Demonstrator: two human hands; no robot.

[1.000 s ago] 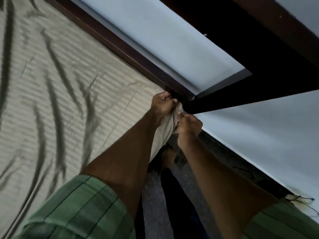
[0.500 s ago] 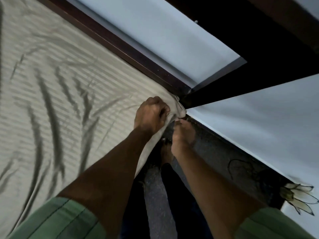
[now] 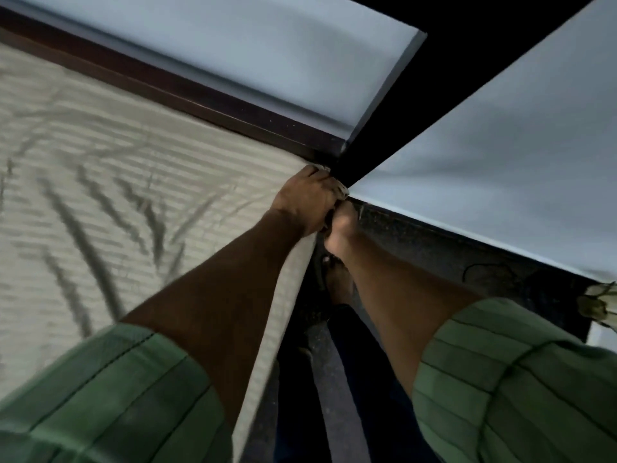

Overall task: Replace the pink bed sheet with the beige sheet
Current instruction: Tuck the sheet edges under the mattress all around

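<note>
A dark wooden bed frame runs along the far edge of the bed and ends at the corner where the hands are. Behind it is a pale blue wall, and a second pale wall runs off to the right, with a dark gap between the two. These walls and the frame crowd the corner, so there is little room there. The floor beside the bed is dark and speckled. A thin black cord lies on it near the right wall. A bare foot stands on the floor just under the hands. At the right edge is a small pale leafy shape, too blurry to name. Both arms wear green striped sleeves. The beige sheet covers the top of the bed on the left. It has thin stripes and long dark wrinkles that fan out from the corner. Its edge hangs down the side of the bed by the left arm. The left hand is curled tight around the sheet's corner, right against the frame. The right hand is just below it, touching it, with its fingers tucked out of sight, so I cannot tell how it grips.
</note>
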